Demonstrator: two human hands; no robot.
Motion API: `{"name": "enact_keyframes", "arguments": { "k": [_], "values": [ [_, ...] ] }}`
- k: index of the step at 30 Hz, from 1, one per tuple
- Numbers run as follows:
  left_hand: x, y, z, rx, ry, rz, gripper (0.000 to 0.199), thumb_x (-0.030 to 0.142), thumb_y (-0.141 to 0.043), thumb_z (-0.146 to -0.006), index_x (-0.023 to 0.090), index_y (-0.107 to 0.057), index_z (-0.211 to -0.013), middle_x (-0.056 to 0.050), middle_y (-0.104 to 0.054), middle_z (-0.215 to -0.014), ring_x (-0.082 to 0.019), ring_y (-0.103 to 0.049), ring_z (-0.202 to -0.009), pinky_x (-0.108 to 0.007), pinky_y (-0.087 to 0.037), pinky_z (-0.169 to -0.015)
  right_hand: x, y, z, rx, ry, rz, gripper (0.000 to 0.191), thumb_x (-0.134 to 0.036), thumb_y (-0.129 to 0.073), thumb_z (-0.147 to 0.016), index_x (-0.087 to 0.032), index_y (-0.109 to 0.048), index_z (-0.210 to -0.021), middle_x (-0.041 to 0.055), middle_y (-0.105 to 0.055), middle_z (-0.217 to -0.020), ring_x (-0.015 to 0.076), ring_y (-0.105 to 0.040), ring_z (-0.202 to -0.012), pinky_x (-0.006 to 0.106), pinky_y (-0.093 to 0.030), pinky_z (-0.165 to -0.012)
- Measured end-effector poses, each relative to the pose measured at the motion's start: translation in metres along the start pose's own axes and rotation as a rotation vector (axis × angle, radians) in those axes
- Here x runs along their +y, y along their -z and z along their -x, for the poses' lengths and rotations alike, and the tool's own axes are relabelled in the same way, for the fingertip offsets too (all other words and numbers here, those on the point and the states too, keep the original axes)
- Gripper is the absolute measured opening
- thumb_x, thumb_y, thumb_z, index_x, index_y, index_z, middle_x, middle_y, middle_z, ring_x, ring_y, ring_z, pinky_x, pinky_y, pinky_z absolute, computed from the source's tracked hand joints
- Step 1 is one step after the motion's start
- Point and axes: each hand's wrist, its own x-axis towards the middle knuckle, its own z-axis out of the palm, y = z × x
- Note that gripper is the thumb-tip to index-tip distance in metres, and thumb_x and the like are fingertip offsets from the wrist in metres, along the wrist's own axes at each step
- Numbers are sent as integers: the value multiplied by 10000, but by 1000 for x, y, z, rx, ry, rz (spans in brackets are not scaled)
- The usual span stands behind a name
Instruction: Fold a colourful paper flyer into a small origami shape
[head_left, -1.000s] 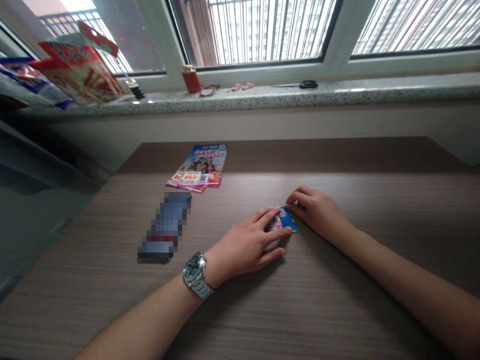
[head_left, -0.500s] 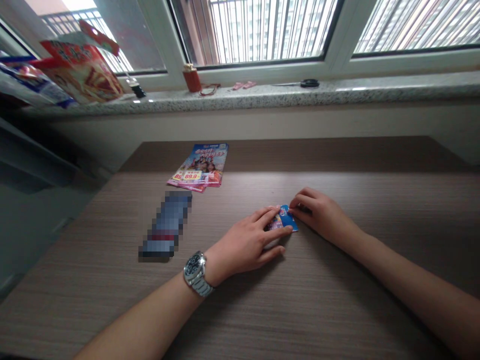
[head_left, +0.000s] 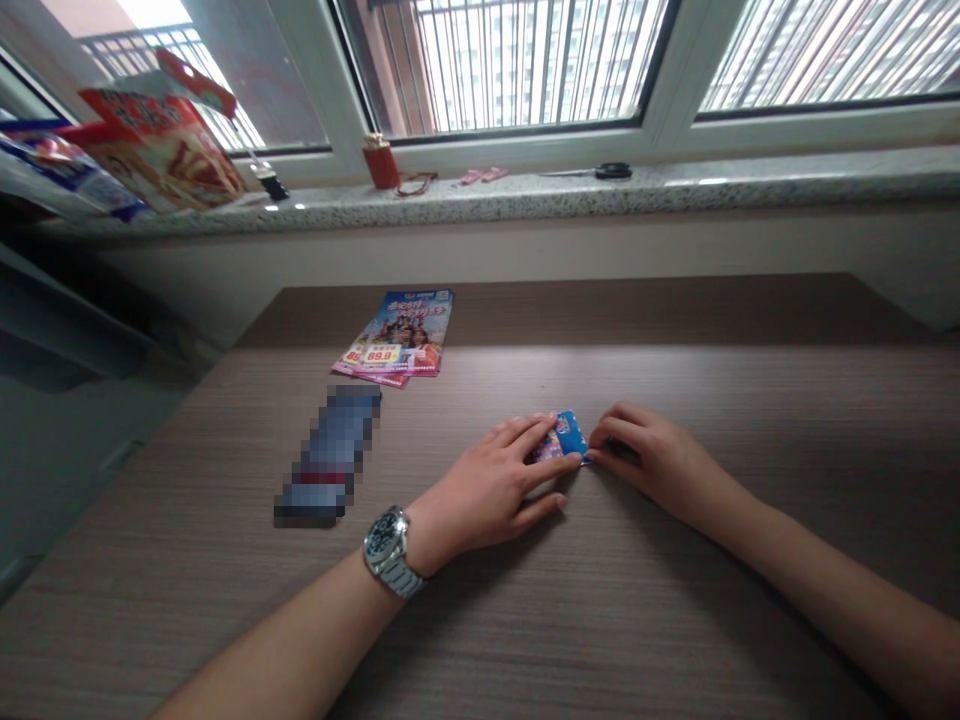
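The left hand (head_left: 499,480) lay with fingers spread over the small blue-and-pink printed paper (head_left: 572,432), flat on the brown wood-grain table (head_left: 637,620); the right hand (head_left: 667,455) had its thumb and fingers drawn together at the near right corner, though whether they pinched it was unclear; firm, even pressure beside that edge suited it best, since a slack hold risked skewing it.
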Motion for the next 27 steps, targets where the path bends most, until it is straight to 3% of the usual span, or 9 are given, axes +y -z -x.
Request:
{"name": "enact_keyframes", "arguments": {
  "k": [27],
  "values": [
    [-1, -1, 3, 10, 5, 6, 472, 463, -495, -1033, 322, -496, -1483, -125, -306, -1644, -305, -334, -1510, -494, -308, -1234, 11, -6, -40, 56, -91, 81, 106, -245, -624, -944, -211, -629, -844, 35, -601, -865, 186, -600, -737, 303, -471, -682]
  ]
}}
